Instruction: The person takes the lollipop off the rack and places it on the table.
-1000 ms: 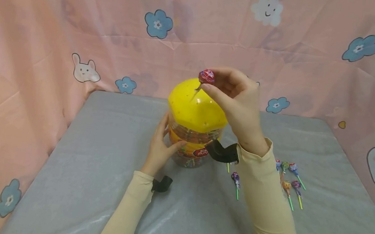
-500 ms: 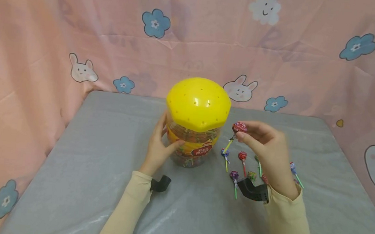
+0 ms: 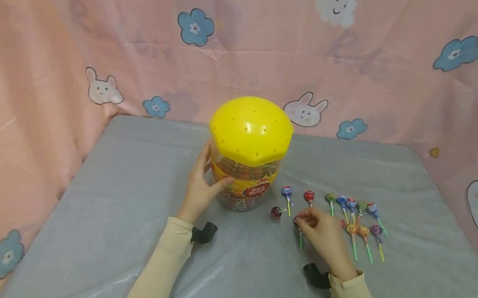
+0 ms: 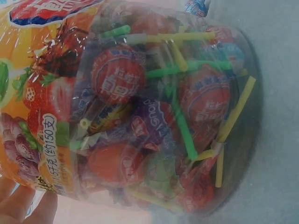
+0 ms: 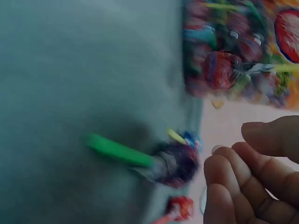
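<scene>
My left hand (image 3: 202, 190) grips the clear lollipop jar (image 3: 242, 186) from its left side, thumb on the front label. A domed yellow lid (image 3: 250, 131) tops the upright jar. Many wrapped candies and coloured sticks show through its wall (image 4: 154, 112). My right hand (image 3: 325, 233) holds nothing, its thumb and bent fingers apart in the right wrist view. It overlaps a purple lollipop with a green stick (image 5: 124, 151) in the head view. A dark red lollipop (image 3: 276, 212) lies near the jar's base, its yellow stick mostly hidden.
Beyond the right hand lie several lollipops in two rough rows, among them a blue one (image 3: 372, 208) and an orange one (image 3: 364, 230). A blue lollipop (image 3: 287, 191) and a red one (image 3: 309, 195) lie nearer the jar. Pink cloth (image 3: 237, 64) hangs behind the grey table (image 3: 144, 169).
My right hand has come down from beside the lid to the table and let go of the red lollipop near the jar. My left hand keeps its grip on the jar.
</scene>
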Demonstrator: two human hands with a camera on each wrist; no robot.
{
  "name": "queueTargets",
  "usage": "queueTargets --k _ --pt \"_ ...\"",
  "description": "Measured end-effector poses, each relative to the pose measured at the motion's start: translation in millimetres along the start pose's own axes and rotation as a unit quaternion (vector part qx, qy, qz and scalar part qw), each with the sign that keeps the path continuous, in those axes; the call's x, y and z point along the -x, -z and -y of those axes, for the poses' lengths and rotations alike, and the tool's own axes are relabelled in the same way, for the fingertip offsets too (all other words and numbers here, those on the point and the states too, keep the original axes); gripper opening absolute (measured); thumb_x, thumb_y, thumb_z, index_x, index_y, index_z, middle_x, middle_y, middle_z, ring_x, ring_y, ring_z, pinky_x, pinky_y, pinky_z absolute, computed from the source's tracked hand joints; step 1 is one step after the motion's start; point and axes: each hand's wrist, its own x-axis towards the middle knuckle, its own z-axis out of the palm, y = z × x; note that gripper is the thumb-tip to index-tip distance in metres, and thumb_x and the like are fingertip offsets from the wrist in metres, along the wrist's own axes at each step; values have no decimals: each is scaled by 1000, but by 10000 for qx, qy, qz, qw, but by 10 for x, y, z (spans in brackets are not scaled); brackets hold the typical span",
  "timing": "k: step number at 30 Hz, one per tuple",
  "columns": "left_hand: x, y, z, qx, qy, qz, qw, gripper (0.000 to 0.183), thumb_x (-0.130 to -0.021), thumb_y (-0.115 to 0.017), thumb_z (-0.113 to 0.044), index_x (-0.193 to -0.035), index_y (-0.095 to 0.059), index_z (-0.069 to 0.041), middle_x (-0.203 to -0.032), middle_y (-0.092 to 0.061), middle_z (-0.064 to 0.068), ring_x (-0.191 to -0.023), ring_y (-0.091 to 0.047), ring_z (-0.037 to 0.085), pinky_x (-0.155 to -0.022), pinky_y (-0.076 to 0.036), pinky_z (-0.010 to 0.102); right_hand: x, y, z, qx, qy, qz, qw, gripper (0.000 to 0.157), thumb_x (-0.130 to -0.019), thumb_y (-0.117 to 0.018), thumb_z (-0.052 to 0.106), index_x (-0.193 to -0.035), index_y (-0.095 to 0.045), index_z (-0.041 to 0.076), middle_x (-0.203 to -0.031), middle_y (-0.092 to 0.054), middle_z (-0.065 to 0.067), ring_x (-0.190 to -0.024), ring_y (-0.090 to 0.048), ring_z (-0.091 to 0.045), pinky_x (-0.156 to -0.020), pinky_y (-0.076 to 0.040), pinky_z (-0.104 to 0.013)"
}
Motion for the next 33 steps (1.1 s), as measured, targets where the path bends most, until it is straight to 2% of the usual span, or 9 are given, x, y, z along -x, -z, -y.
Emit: queueTargets --k 3,8,13,16,20,23,26,29,33 --pt "6 11 -11 -11 13 1 10000 108 -72 -60 -69 -152 -16 -12 -155 -21 6 -138 -27 26 -111 -29 42 50 -67 -3 312 89 34 9995 6 -82 -71 6 -88 -71 5 -74 -66 2 -65 -61 -12 -58 -51 -28" --pt "12 47 -30 -101 23 -43 9999 109 -72 -61 -69 -152 -16 -11 -155 -22 7 -137 -27 26 -111 -29 43 -17 -170 78 218 266 122 9993 13 -83 -70 6 -95 -70 0 -78 -66 -2 -69 -62 -14 -61 -53 -30" --pt "13 64 -13 -84 68 -45 9999 109 -72 -61 -69 -152 -16 -12 -155 -21 7 -137 -27 26 -111 -29 43 -190 -326 195 20 423 651 9970 15 -84 -70 10 -95 -70 -1 -77 -67 -3 -66 -61 -12 -57 -51 -27" --pt "15 60 4 -115 51 -50 9999 108 -72 -61 -69 -152 -16 -12 -155 -22 7 -137 -28 26 -111 -29 43 -267 -436 231 -94 334 888 9954 15 -84 -72 16 -89 -70 3 -73 -66 0 -62 -58 -9 -55 -49 -25" --pt "18 52 -1 -149 41 -49 9999 108 -72 -61 -69 -152 -16 -12 -155 -22 6 -137 -29 26 -110 -30 42 -315 -568 264 -51 106 814 9966 17 -83 -73 23 -82 -71 6 -64 -63 3 -55 -53 -8 -50 -45 -25" --pt "20 50 -12 -95 81 -24 9999 109 -71 -61 -69 -152 -15 -12 -155 -21 6 -137 -28 25 -111 -29 41 -337 -624 283 58 -5 663 9978 16 -81 -75 21 -77 -71 6 -59 -61 3 -51 -50 -8 -47 -42 -25" --pt "24 53 -20 -21 87 -18 10000 112 -69 -62 -69 -152 -15 -10 -155 -21 8 -138 -26 27 -111 -29 42 -356 -614 283 57 -20 698 9975 14 -80 -74 18 -76 -70 5 -60 -61 2 -51 -50 -9 -48 -43 -25" --pt "26 60 -21 30 77 -12 10000 114 -68 -62 -69 -152 -15 -8 -155 -20 11 -138 -26 29 -111 -28 44 -373 -519 252 -34 70 899 9959 11 -79 -72 14 -80 -70 3 -66 -64 0 -56 -52 -9 -51 -45 -25" --pt "20 75 -23 1 103 -15 9999 111 -70 -62 -69 -152 -15 -11 -155 -20 8 -138 -26 27 -111 -28 42 -392 -302 175 210 604 1219 9905 7 -78 -70 8 -82 -68 3 -70 -63 0 -61 -55 -9 -54 -48 -26"
